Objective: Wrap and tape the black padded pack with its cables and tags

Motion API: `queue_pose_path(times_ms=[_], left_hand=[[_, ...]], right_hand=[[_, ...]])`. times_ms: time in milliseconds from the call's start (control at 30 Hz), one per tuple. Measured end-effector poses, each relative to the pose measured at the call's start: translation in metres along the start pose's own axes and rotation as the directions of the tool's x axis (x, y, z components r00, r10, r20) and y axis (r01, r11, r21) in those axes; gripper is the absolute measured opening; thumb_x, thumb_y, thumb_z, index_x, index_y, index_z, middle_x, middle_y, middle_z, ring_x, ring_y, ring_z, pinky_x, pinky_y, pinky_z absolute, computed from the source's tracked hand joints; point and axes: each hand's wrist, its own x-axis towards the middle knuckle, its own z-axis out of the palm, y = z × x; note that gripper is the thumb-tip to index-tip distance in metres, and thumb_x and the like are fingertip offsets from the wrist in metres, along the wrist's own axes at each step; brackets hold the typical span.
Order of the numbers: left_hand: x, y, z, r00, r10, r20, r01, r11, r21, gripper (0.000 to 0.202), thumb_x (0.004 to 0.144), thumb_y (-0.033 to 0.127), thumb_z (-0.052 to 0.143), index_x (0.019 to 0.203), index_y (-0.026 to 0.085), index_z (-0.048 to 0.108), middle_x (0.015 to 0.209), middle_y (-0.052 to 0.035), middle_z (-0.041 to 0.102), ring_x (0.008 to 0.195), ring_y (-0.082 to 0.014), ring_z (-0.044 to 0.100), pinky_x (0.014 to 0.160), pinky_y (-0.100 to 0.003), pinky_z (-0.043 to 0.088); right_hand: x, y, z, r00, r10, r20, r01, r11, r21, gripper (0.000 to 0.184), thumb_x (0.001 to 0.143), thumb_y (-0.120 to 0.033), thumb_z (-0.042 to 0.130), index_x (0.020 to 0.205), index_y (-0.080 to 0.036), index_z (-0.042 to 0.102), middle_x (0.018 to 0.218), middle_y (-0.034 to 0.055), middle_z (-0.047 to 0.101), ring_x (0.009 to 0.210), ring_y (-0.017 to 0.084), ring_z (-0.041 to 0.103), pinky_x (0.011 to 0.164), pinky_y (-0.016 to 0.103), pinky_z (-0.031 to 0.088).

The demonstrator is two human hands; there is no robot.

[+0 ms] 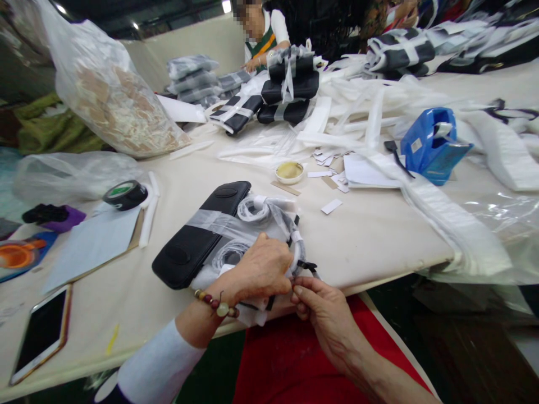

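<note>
A black leather-like bag (201, 235), its middle bound with clear plastic, lies slanted at the table's front edge. Coiled straps in plastic wrap (255, 210) rest on its right part. My left hand (263, 266), a beaded bracelet on its wrist, lies over the bag's near right corner with its fingers closed. Against its fingertips, my right hand (322, 306) pinches at the same spot just off the edge. What either hand grips there is too small or hidden to make out. Right above the fingers sits a black knotted tie (307, 266).
A phone (42, 334), papers (95, 241) and a black tape roll (125, 194) lie at left. Beyond the bag are a small dish (289, 172), paper tags (332, 206) and a blue tape dispenser (433, 146). Wrapped black bags (290, 87) are stacked behind, near another person (269, 33).
</note>
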Motion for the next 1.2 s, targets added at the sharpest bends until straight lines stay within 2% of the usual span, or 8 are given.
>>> queue_pose_path(times_ms=[300,400,733,900,1100,1200], left_hand=[[-0.003,0.0,0.01,0.997,0.006,-0.076,-0.007,1.0,-0.012,0.01,0.068,0.018,0.05,0.061,0.015,0.056,0.07,-0.0062,0.061,0.068,-0.0199,0.055,0.068,-0.036,0.034],[-0.005,0.001,0.01,0.995,0.011,-0.103,-0.011,1.0,0.002,0.01,0.07,0.018,0.05,0.063,0.015,0.056,0.07,-0.0068,0.061,0.069,-0.0205,0.055,0.069,-0.037,0.035],[-0.006,-0.001,0.008,0.997,0.033,-0.07,-0.032,0.999,0.009,0.011,0.07,0.02,0.051,0.066,0.014,0.059,0.074,-0.0089,0.062,0.07,-0.0212,0.056,0.067,-0.035,0.035],[-0.006,-0.003,0.01,0.993,0.045,-0.108,-0.043,0.999,0.016,0.012,0.07,0.025,0.055,0.065,0.015,0.059,0.072,-0.0076,0.062,0.069,-0.0211,0.055,0.066,-0.035,0.036],[-0.005,0.0,0.014,0.988,0.054,-0.146,-0.047,0.998,0.049,0.01,0.072,0.018,0.052,0.068,0.014,0.06,0.073,-0.0086,0.062,0.071,-0.0224,0.056,0.068,-0.036,0.036],[-0.006,0.0,0.016,0.986,0.064,-0.157,-0.058,0.997,0.043,0.011,0.073,0.019,0.051,0.068,0.014,0.06,0.074,-0.0087,0.062,0.071,-0.0229,0.056,0.068,-0.036,0.037]], right_hand=[[-0.007,-0.011,0.003,0.996,0.082,0.04,-0.085,0.993,0.088,0.018,0.042,-0.021,0.069,0.057,-0.012,0.062,0.047,-0.002,0.053,0.042,0.004,0.037,0.043,0.019,0.021],[-0.005,-0.007,0.002,0.999,0.045,0.022,-0.046,0.998,0.041,0.021,0.045,-0.025,0.07,0.061,-0.012,0.066,0.048,-0.0019,0.054,0.042,0.004,0.037,0.044,0.02,0.021],[0.002,0.002,-0.002,0.995,-0.099,0.004,0.099,0.986,-0.133,0.023,0.052,-0.033,0.067,0.066,-0.015,0.07,0.049,-0.0017,0.056,0.044,0.007,0.038,0.046,0.023,0.024],[0.001,0.004,-0.004,0.993,-0.112,0.022,0.114,0.982,-0.147,0.022,0.054,-0.032,0.067,0.067,-0.015,0.07,0.05,-0.002,0.056,0.045,0.007,0.038,0.046,0.023,0.025],[0.002,0.004,-0.006,0.993,-0.109,0.035,0.113,0.982,-0.154,0.024,0.055,-0.034,0.068,0.069,-0.015,0.07,0.051,-0.0018,0.056,0.045,0.007,0.038,0.046,0.023,0.025],[0.002,0.004,-0.009,0.985,-0.157,0.073,0.171,0.955,-0.241,0.025,0.059,-0.037,0.065,0.073,-0.017,0.07,0.053,-0.0017,0.056,0.047,0.009,0.039,0.047,0.023,0.027]])
